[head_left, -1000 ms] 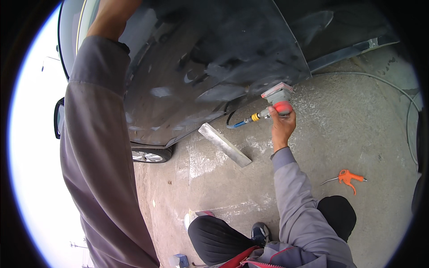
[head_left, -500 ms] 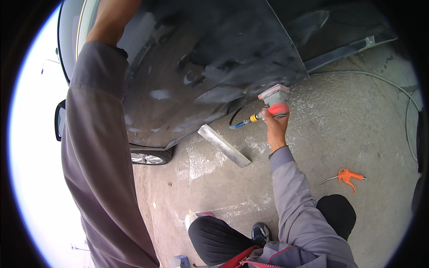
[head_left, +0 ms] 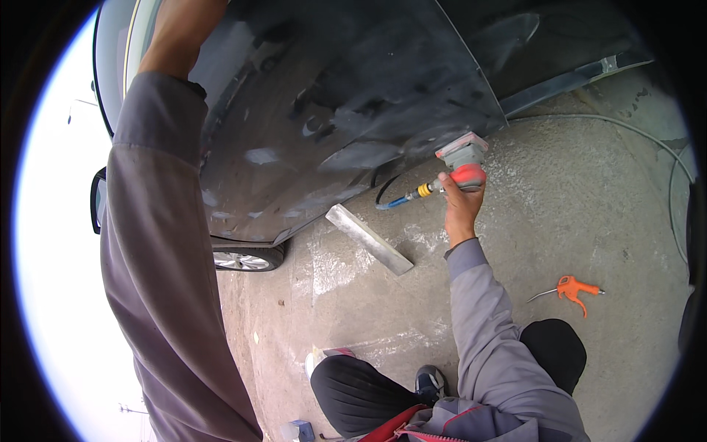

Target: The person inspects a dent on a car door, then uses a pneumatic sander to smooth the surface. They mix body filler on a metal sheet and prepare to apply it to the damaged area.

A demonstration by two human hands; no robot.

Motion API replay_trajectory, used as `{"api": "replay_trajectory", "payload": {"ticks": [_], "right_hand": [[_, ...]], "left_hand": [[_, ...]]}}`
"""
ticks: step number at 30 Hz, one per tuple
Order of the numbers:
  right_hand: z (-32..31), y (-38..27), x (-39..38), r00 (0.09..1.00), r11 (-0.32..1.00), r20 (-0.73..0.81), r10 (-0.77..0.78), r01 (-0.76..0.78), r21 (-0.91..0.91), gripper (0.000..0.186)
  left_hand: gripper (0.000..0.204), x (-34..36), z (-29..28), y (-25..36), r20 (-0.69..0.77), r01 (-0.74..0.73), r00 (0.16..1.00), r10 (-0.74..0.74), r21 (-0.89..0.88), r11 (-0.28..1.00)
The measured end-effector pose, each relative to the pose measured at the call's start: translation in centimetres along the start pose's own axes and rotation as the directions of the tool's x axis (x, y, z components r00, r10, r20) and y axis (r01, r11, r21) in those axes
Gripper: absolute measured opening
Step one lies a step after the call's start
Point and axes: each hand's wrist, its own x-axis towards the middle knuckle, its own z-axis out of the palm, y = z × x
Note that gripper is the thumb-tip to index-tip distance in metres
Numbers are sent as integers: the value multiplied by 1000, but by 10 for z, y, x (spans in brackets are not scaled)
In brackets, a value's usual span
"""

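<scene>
My right hand (head_left: 462, 202) is closed on a red and grey pneumatic sander (head_left: 465, 166), whose pad is angled up beside the lower edge of a dark car door (head_left: 331, 88) patched with dull, pale sanded areas. A yellow fitting and blue hose (head_left: 398, 200) run left from the sander. My left hand (head_left: 180, 37) reaches up along the door at the top left, its fingers out of the frame. A long pale sanding block (head_left: 368, 237) lies on the concrete below the door.
An orange air blow gun (head_left: 574, 291) lies on the floor at right, near a grey hose (head_left: 648, 140). A car wheel (head_left: 244, 259) is at left, a side mirror (head_left: 97, 199) above it. My knees and shoe (head_left: 431, 383) are at the bottom, near a small blue box (head_left: 298, 431).
The sander in my right hand shifted slightly left and down, then moved back right and up. My left hand stays high on the car, with its cuff a little lower in the picture.
</scene>
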Motion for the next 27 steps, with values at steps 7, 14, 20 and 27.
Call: {"api": "replay_trajectory", "payload": {"ticks": [7, 14, 20, 27], "right_hand": [[9, -4, 2, 997, 999, -80, 18, -14, 45, 68], [21, -7, 8, 987, 984, -115, 114, -97, 147, 63], [27, 7, -3, 967, 973, -112, 231, -227, 42, 57], [23, 11, -11, 962, 962, -38, 270, -268, 49, 33]], "left_hand": [[53, -11, 0, 5, 5, -39, 999, 39, -52, 998], [54, -11, 1, 9, 7, -35, 999, 35, -60, 998], [54, -7, 3, 9, 8, -17, 1000, 17, -43, 999], [53, 1, 11, -1, 15, 1, 1000, 1, -99, 995]]}}
